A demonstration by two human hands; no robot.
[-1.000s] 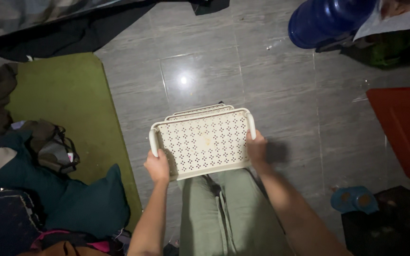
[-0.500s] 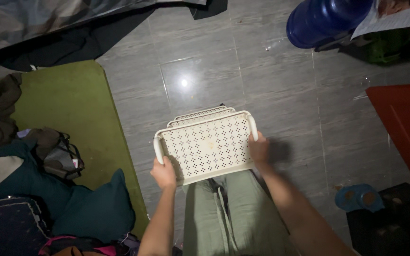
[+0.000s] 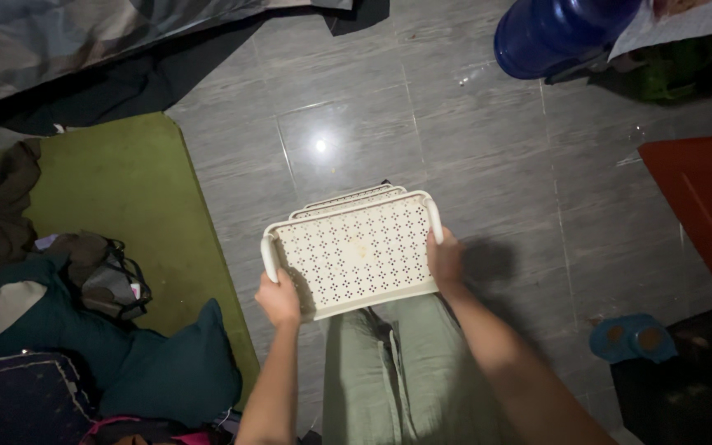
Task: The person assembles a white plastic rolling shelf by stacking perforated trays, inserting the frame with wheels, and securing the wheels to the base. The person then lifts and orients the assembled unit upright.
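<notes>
Tray: cream perforated plastic tray (image 3: 354, 254), held level above the grey tiled floor (image 3: 356, 124), beside the green mat (image 3: 133, 198).
Grip: left hand (image 3: 278, 298) and right hand (image 3: 445, 260) clench opposite edges, balancing it.

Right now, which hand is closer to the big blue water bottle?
Right. The right hand grips the white perforated tray on the side toward the blue water bottle; the left hand grips the far side.

The blue water jug (image 3: 558, 33) and red bin (image 3: 702, 210) are cut off by the frame's edges. The cream trays (image 3: 354, 251) hide each other's lower layers and the person's fingertips.
</notes>
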